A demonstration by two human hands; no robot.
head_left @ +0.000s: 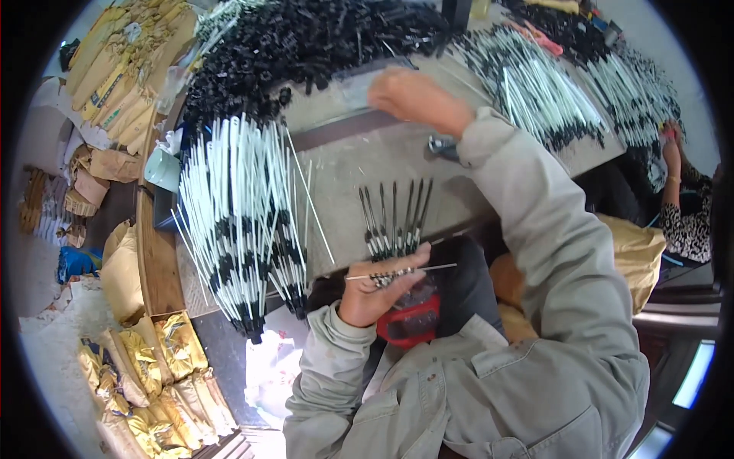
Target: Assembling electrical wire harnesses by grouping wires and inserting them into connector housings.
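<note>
My left hand (367,297) is closed around a small bundle of slim rods (394,222), their dark pointed ends fanned out toward the table, with black-and-white bands lower down. A single thin white rod (436,267) lies crosswise over its fingers. Across the table my right hand (413,96) is curled, with its fingers turned down beside a clear plastic bag (355,88). Whatever those fingers hold, if anything, is hidden. Left of the bundle lies a thick stack of white rods with black fittings (237,206), a few loose ones along its side.
A big heap of black parts (306,46) covers the far table. More white rods (535,92) are piled to the right, where another person's hand (671,145) works. A small dark metal object (443,148) sits under my right forearm. Yellow-wrapped packs (164,375) fill a box at lower left.
</note>
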